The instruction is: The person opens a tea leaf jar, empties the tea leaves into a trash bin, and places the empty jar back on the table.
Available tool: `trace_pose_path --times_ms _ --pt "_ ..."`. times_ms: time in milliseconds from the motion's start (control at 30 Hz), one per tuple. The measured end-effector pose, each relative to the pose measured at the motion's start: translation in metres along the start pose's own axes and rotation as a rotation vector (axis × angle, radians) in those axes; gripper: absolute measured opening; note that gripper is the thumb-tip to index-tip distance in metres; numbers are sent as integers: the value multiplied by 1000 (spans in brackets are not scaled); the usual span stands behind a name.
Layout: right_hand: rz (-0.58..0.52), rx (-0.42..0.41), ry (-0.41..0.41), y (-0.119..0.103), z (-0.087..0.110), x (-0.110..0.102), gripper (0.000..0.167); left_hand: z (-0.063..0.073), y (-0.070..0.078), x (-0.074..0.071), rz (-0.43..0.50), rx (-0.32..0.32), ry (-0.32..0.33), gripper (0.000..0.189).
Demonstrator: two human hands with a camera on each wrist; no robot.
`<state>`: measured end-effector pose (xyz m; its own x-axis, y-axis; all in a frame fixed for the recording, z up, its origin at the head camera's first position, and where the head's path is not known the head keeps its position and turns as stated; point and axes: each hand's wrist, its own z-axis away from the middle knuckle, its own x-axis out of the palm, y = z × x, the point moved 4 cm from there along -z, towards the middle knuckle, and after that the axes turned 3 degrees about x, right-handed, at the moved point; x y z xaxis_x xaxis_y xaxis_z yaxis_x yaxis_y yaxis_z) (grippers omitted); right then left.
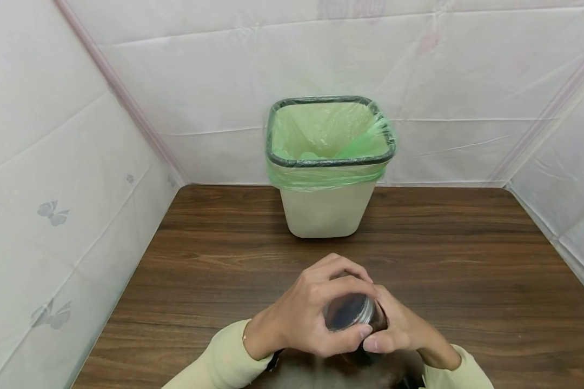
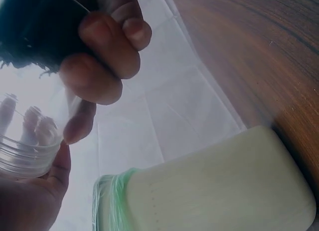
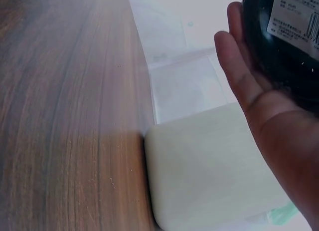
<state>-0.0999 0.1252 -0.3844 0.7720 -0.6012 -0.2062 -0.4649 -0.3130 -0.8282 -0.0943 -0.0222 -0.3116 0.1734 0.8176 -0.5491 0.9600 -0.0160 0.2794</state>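
Above the near part of the table, both hands hold a clear plastic jar [image 1: 345,314] with dark contents and a ridged, see-through neck. From above, my left hand [image 1: 316,308] curls its fingers and thumb around the jar's top. My right hand [image 1: 399,319] grips the side of the body, its thumb close to the left thumb. Dark filling [image 2: 40,29] sits in the lower part of the jar in the left wrist view, with the clear upper part [image 2: 30,151] by the left palm. The right wrist view shows the dark base with a white printed label [image 3: 294,24].
A cream waste bin [image 1: 326,210] with a green plastic liner [image 1: 321,181] and a dark rim band stands at the back middle of the brown wooden table [image 1: 214,259]. Pale patterned sheeting [image 1: 214,86] encloses the table at the back and both sides.
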Motion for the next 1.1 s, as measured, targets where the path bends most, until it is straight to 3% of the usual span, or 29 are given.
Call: trace_pose_path --times_ms 167,500,1100 --pt "30 64 57 1 2 0 45 3 -3 1 -25 -53 33 29" --pt "268 140 210 -2 5 -3 55 9 -7 4 -71 -167 78 28" --pt "307 181 246 -3 6 -3 60 10 -7 4 -76 -184 58 33"
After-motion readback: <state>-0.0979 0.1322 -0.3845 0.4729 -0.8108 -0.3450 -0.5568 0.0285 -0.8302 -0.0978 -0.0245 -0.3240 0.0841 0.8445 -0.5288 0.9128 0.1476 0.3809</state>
